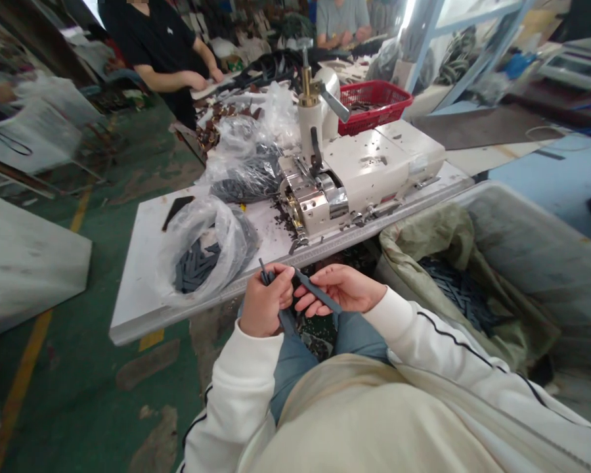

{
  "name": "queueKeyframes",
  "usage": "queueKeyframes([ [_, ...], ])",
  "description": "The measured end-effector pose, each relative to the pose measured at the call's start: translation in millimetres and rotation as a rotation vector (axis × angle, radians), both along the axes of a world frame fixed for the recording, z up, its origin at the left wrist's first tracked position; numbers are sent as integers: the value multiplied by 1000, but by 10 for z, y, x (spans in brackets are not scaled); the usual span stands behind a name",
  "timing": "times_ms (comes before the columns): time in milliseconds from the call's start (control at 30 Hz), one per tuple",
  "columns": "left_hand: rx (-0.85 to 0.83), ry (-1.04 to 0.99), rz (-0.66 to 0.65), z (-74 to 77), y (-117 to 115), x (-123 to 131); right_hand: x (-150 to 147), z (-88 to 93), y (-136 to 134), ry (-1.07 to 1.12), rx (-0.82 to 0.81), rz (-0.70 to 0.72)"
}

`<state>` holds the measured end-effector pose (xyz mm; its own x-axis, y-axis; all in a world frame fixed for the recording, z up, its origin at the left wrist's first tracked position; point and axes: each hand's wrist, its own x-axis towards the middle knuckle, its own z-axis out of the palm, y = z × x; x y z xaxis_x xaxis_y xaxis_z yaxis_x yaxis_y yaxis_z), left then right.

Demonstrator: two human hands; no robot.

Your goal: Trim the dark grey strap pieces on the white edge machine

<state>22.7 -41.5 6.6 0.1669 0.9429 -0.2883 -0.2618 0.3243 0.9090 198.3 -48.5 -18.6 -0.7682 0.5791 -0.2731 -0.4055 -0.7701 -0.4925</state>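
We pinch a dark strip [319,292] between the fingers and thumb of our right hand [339,289], while our closed left hand [263,302] grips a second strip [286,322], both above our lap. Just ahead, a plastic bag [201,253] of similar strips sits on a white table [138,282] beside a cream machine [320,184]. To our right, a sack [438,243] lines a grey bin [526,256].

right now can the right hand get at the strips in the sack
Probably yes: the right hand is holding a dark strip, and the strips lie in the open sack just to its right, with only the sack's folded rim between.
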Motion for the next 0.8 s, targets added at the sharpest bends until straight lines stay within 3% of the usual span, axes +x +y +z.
queueKeyframes([
  [133, 12, 41, 16, -24, 7, -2, -61, -36, -43, -20, 39, -9],
  [267, -32, 102, 41, -123, 24, -38, -143, -150, 32, -253, 243, -144],
  [333, -59, 96, 100, -207, 52, -81, -97, -216, 263, -416, 343, -341],
  [433, -80, 42, 180, -382, 84, -193, 104, -208, 783, -489, 336, -592],
  [600, -184, -31, 201, -785, 80, -487, 366, -101, 1432, -458, 244, -618],
  [800, -297, -33, 237, -1159, 144, -743, 325, -116, 1602, -447, 158, -655],
])
